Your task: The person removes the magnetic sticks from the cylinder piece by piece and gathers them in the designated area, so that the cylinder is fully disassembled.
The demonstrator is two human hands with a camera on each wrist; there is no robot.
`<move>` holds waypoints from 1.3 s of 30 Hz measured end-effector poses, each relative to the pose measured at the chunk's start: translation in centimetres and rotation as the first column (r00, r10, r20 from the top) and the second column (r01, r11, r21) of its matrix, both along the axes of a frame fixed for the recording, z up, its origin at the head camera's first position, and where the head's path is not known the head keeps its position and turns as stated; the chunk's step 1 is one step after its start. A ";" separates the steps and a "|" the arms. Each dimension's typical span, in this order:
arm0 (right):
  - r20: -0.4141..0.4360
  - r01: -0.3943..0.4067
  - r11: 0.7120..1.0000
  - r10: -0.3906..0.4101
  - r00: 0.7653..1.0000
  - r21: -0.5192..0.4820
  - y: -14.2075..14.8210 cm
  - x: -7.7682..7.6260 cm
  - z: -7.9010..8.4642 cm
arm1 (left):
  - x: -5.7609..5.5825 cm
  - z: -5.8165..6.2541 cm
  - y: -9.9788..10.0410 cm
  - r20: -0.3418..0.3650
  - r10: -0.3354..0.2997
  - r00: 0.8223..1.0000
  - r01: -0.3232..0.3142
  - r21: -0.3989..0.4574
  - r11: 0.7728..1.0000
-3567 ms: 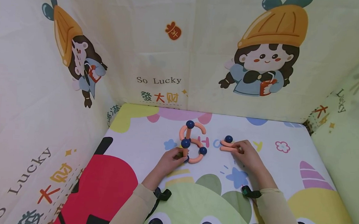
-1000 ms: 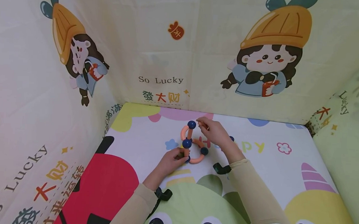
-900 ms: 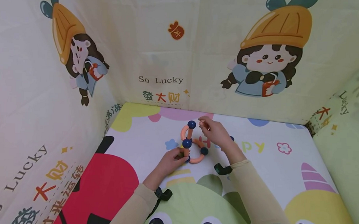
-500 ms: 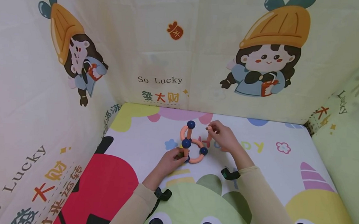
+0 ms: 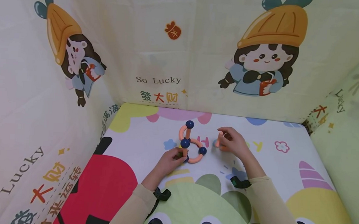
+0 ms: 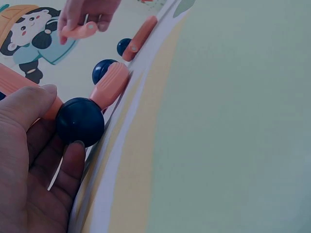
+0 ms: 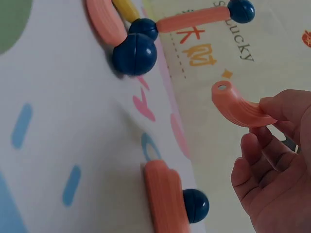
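A figure of salmon magnetic sticks and dark blue balls point(image 5: 202, 150) stands mid-table, with a lower ring of curved sticks and a taller part behind. My left hand point(image 5: 172, 160) pinches its near-left corner; in the left wrist view, thumb and fingers are at a stick and a blue ball point(image 6: 80, 121). To the right, my right hand point(image 5: 233, 142) holds a curved magnetic stick point(image 7: 238, 104) between thumb and fingers, apart from the figure, its free end showing a round metal spot. Under that hand lie loose sticks point(image 7: 165, 194) with a blue ball point(image 7: 196, 206) against them.
The table is covered by a cartoon-print cloth point(image 5: 273, 169). Printed fabric walls point(image 5: 206, 59) rise behind it and on both sides. A black wrist camera point(image 5: 239, 183) sits on the right wrist and another point(image 5: 163, 193) on the left.
The curved stick that was on the figure's top ball is off it and in my right hand, which has come back right and nearer. My left hand stays at the same corner.
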State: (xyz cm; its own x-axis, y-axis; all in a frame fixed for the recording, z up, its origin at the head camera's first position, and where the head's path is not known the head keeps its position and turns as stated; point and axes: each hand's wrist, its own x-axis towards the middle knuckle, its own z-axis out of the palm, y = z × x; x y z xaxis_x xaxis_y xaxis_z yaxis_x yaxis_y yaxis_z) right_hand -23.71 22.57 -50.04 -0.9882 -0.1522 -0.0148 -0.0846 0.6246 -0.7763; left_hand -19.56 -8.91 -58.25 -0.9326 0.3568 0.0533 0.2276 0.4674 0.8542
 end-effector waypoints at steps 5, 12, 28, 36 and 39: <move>-0.009 0.014 1.000 -0.014 1.000 -0.006 1.2 0.9 -0.8 | 0.0 0.1 0.0 0.001 -0.006 1.000 0.006 0.005 1.000; -0.019 0.036 0.999 -0.036 0.999 -0.015 2.8 2.1 -2.1 | 0.0 0.1 0.0 0.007 -0.002 1.000 0.002 0.002 1.000; 0.084 0.156 0.987 -0.159 0.984 0.042 5.9 5.0 -4.7 | 0.0 0.1 -0.1 -0.002 -0.004 1.000 0.004 0.014 1.000; 0.095 0.193 0.980 -0.197 0.976 0.055 6.4 5.7 -5.9 | 0.0 -0.1 0.0 -0.006 0.001 1.000 -0.001 0.004 1.000; 0.052 0.183 0.981 -0.187 0.981 0.071 6.4 5.8 -6.4 | 0.0 -0.1 0.0 0.001 -0.001 1.000 0.001 0.002 1.000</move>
